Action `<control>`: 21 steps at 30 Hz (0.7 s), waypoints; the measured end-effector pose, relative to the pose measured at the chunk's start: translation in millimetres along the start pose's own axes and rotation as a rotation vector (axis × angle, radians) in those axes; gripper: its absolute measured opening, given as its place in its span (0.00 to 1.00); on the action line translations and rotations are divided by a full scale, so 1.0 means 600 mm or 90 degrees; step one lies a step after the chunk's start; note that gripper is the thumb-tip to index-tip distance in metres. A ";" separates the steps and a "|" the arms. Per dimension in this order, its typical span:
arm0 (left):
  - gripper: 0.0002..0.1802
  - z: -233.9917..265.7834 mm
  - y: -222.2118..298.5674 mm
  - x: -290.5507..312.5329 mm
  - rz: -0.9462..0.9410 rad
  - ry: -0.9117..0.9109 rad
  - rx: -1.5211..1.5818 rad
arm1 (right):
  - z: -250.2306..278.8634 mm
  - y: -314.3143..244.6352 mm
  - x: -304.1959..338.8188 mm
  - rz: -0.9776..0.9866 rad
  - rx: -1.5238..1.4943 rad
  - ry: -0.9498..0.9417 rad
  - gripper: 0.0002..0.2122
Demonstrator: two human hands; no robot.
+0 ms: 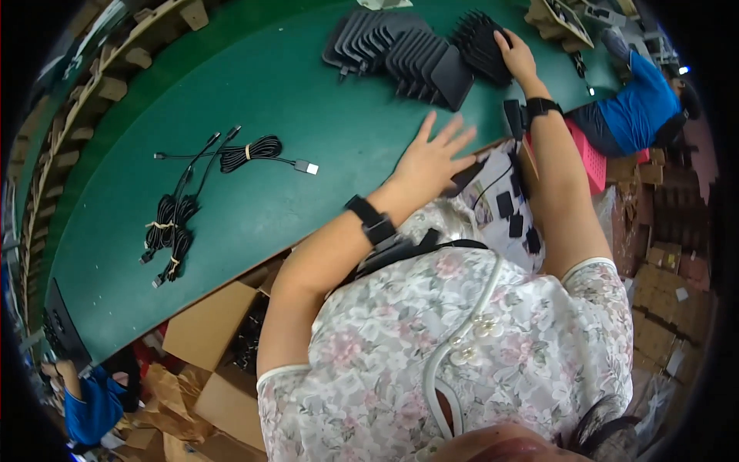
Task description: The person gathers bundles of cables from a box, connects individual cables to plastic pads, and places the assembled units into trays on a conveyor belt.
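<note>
My right hand grips the right edge of a row of dark, flat, rounded pieces at the far side of the green table. Beside it, two more rows of similar black plates lean overlapped. My left hand is over the table's near edge, slightly blurred, its fingers spread and nothing visible in them. A black flat piece shows just below its fingers, partly hidden. Both wrists wear black straps.
Bundled black USB cables lie on the table at left. Small black pieces rest by my lap. A pink crate stands at right, cardboard boxes below left. People in blue sit at both sides.
</note>
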State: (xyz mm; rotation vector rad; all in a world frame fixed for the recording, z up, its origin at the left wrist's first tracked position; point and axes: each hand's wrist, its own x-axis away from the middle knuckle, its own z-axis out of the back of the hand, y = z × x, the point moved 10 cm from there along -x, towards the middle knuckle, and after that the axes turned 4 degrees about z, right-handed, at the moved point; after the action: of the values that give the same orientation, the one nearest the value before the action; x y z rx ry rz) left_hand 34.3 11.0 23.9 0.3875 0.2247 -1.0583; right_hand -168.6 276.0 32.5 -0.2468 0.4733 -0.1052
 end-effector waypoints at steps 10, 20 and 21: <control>0.15 -0.036 -0.030 -0.024 0.035 0.035 0.117 | 0.014 -0.013 0.005 -0.009 -0.256 -0.088 0.21; 0.15 0.007 -0.045 0.013 0.046 0.006 0.178 | 0.037 -0.042 -0.012 0.035 -0.091 -0.044 0.18; 0.14 0.007 -0.047 0.013 0.049 0.002 0.180 | 0.039 -0.036 -0.013 0.029 -0.096 -0.037 0.18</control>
State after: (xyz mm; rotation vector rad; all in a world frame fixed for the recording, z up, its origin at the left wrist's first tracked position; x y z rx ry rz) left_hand 13.1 -9.4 19.4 0.6470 0.0618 -1.0151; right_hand -165.9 261.1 61.7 -0.3851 0.4297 -0.0176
